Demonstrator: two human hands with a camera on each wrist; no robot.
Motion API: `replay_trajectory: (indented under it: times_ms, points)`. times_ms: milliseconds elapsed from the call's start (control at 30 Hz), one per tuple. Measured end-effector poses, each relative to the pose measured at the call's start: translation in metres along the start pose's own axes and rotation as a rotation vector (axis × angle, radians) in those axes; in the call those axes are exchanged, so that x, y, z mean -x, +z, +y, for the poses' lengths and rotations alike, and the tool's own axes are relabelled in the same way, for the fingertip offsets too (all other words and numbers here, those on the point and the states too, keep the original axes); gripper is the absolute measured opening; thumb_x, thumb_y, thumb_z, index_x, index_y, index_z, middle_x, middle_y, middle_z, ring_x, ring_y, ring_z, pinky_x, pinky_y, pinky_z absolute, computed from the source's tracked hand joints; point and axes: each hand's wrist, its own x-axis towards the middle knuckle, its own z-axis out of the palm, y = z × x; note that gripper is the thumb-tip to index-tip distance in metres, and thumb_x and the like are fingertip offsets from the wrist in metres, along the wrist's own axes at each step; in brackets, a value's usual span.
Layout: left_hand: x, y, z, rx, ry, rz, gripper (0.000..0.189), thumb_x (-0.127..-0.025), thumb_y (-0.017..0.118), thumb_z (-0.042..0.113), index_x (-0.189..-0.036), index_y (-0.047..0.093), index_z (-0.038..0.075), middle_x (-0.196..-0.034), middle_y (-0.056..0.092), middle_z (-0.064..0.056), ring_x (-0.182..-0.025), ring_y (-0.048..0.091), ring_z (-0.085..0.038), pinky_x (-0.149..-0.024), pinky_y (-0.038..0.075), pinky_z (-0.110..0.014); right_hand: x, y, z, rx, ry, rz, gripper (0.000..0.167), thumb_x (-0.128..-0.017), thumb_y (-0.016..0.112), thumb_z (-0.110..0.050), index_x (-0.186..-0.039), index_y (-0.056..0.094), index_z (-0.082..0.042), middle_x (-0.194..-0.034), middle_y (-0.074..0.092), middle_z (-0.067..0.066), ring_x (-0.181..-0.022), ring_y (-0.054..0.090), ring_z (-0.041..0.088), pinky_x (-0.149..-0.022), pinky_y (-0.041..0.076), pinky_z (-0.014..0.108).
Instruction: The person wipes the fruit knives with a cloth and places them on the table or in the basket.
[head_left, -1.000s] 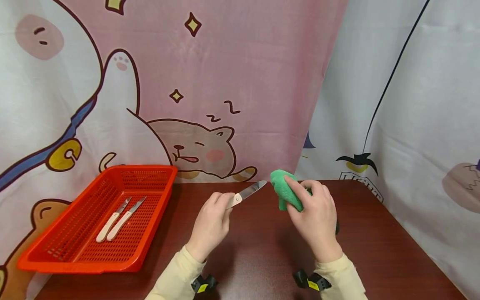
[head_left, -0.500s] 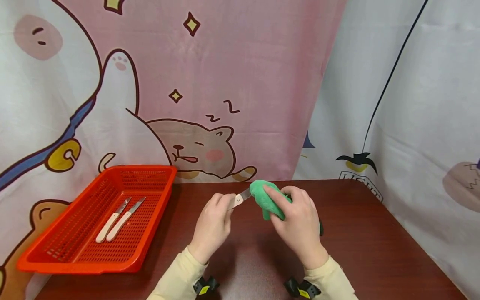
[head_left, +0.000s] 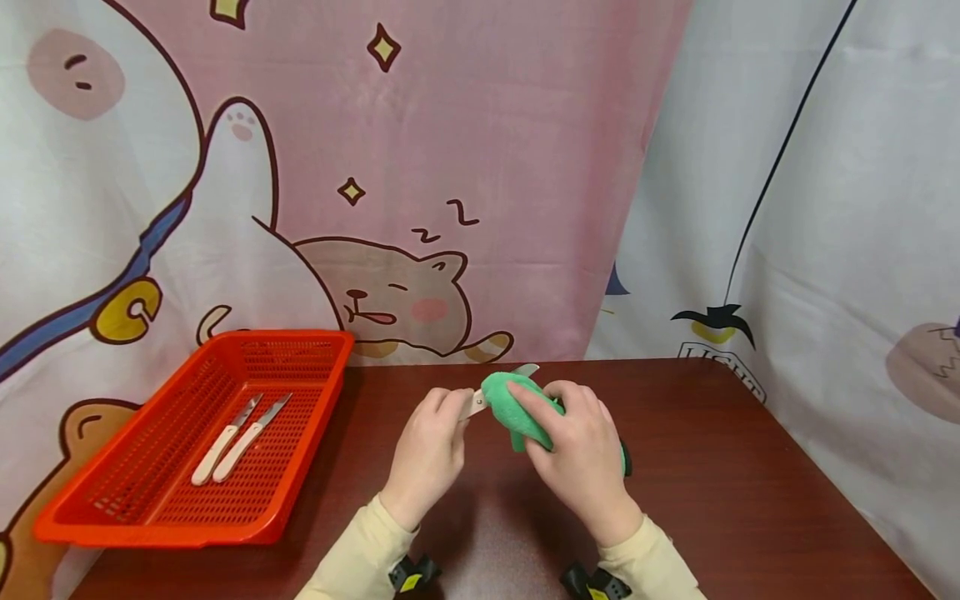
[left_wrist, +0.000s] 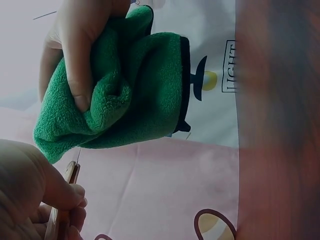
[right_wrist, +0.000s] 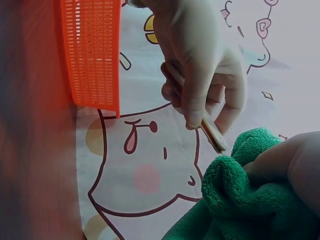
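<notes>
My left hand grips a folding knife by its pale handle, the blade pointing to the upper right. A bunched green cloth covers most of the blade, and only the tip shows past it. With thumb and fingers, my right hand pinches the cloth around the blade close to the handle. In the left wrist view the cloth's dark-edged end hangs loose. Both hands are raised over the table. In the right wrist view the left thumb lies along the handle.
To the left stands an orange-red perforated basket. Two knives with pale handles and blades out lie in it side by side. The dark reddish-brown table reaches back to a printed cartoon curtain.
My right hand has moved left with the cloth, bringing it over the blade and down toward the handle. The left hand and knife have stayed nearly still.
</notes>
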Motion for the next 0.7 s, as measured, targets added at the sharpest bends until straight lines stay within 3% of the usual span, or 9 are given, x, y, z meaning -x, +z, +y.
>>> replay_trajectory:
  times_ms: [333,700]
  points:
    - [0.0014,0.0017,-0.0011,0.026,0.058,0.009,0.04,-0.077,0.075,-0.013,-0.111,0.063,0.004,-0.091,0.058,-0.007,-0.081,0.058,-0.021,-0.068,0.054,-0.031,0.0025,0.0042,-0.0039,0.003,-0.01,-0.024,0.061,-0.064,0.081,-0.005,-0.122,0.07,-0.023,-0.094,0.057,0.012,-0.076,0.053,0.029,-0.062,0.047,0.045]
    - [0.0013,0.001,-0.0001,0.035,0.07,-0.006,0.041,-0.077,0.076,-0.011,-0.112,0.063,0.005,-0.091,0.059,-0.007,-0.081,0.058,-0.019,-0.069,0.054,-0.03,0.0014,0.0045,-0.0023,0.021,-0.018,-0.013,0.06,-0.064,0.082,-0.004,-0.121,0.071,-0.022,-0.093,0.058,0.012,-0.075,0.053,0.028,-0.06,0.046,0.042]
